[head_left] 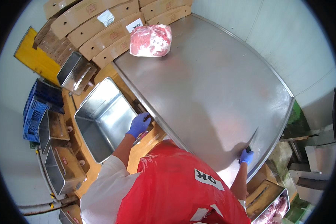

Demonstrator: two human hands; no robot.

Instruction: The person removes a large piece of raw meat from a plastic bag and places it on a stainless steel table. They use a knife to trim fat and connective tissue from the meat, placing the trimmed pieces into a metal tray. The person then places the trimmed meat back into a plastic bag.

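My right hand [246, 156], in a blue glove, is closed around the dark handle of a knife [253, 138] at the right side of the metal table [198, 93]. The blade points away from me, over the tabletop. My left hand [139, 125], gloved the same way, is between the deep metal tub [97, 128] and the table's left edge. Its fingers curl near some dark items below that edge, and what they hold, if anything, is hidden. At the table's far left end sits a large piece of pinkish-red meat [151, 41] in clear wrap.
Cardboard boxes [108, 33] are stacked behind the meat. Metal tubs [58, 171] and blue crates [39, 115] stand along the left. A metal tub with meat [276, 211] is at the lower right. A pale wall [287, 41] borders the table's far side.
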